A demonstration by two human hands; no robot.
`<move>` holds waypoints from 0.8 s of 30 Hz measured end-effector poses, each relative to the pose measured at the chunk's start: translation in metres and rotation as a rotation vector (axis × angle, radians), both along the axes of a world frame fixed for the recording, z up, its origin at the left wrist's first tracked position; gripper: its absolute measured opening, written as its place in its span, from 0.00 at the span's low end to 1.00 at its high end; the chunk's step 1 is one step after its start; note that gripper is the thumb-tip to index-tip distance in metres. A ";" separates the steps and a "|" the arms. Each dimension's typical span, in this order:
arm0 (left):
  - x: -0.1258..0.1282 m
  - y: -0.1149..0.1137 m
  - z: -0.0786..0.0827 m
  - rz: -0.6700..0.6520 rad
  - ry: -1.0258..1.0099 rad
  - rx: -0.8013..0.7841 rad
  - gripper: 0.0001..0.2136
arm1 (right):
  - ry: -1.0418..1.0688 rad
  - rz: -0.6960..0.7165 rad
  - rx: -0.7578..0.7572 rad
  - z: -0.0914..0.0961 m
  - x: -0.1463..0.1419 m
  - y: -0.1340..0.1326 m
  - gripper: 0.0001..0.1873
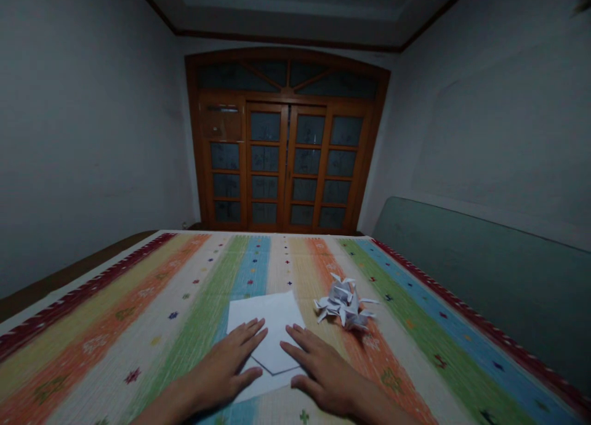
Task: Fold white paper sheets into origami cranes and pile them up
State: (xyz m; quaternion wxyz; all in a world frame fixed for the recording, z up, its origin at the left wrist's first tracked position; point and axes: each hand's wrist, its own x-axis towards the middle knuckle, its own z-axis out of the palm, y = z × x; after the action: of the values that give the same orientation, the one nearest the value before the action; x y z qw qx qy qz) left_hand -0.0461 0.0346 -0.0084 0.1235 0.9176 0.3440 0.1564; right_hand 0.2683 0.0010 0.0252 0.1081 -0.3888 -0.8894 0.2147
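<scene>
White paper [270,314] lies on the striped tablecloth in front of me, with a folded or overlapping layer whose pointed edge faces me. On its left side rests my left hand [231,363], palm down, fingers stretched out over the sheet. My right hand [318,366] lies flat on the right side, its fingers spread toward the middle of the paper. Neither hand grips anything. Just beyond my right hand sits a small cluster of folded paper cranes [344,305], white and greyish, heaped together.
A tablecloth [184,326] with coloured stripes and small motifs covers the long table. Along the right side stands a pale green bench back or panel [462,252]. Wooden doors with glass panes [289,166] close off the far end, between plain walls.
</scene>
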 end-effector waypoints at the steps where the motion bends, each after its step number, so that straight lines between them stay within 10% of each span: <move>1: -0.002 0.003 -0.002 -0.002 -0.018 -0.011 0.35 | 0.004 -0.019 0.004 -0.001 0.000 0.000 0.34; 14: 0.005 0.002 0.018 -0.131 -0.114 0.404 0.15 | 0.057 -0.037 0.192 0.004 -0.004 -0.006 0.26; 24: 0.022 -0.011 0.021 -0.026 -0.450 0.236 0.13 | 0.459 -0.212 0.449 -0.036 0.009 0.007 0.20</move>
State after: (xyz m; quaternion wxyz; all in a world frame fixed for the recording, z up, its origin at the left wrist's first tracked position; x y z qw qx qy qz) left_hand -0.0245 0.0240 0.0122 0.0910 0.8721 0.2755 0.3941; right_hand 0.2775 0.0083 -0.0111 0.4102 -0.3870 -0.8216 0.0831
